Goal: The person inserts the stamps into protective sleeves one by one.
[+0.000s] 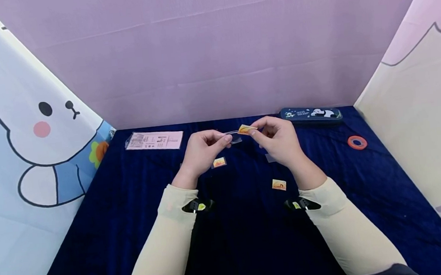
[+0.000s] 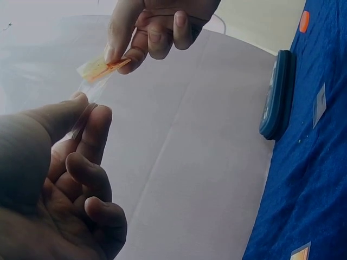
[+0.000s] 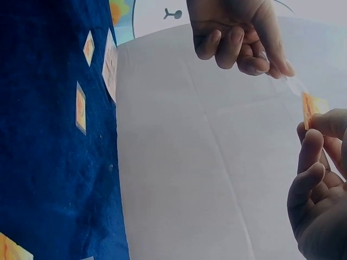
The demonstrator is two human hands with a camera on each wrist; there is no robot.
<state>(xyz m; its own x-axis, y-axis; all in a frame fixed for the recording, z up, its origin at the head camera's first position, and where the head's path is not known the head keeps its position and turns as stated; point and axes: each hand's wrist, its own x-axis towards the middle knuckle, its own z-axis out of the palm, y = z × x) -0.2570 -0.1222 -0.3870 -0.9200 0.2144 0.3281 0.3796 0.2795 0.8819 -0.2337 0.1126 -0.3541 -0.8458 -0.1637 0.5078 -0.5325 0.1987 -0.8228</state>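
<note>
Both hands are raised above the dark blue cloth, close together. My left hand (image 1: 205, 152) pinches a small clear plastic sleeve (image 2: 93, 93) between thumb and index finger. A small yellow-orange picture card (image 1: 246, 129) is pinched by my right hand (image 1: 280, 140). In both wrist views, the card (image 3: 309, 111) meets the sleeve's far end; whether its edge is inside I cannot tell. Below the hands lie a sleeved picture card (image 1: 219, 162), a loose picture card (image 1: 279, 185) and another clear sleeve (image 1: 270, 158), partly hidden by my right hand.
A pink printed sheet in a clear cover (image 1: 155, 140) lies at the back left. At the back right is a dark blue panda case (image 1: 311, 116), with a red-orange ring (image 1: 357, 142) nearer. Fabric walls (image 1: 213, 58) enclose the blue cloth (image 1: 134, 234) at back and sides.
</note>
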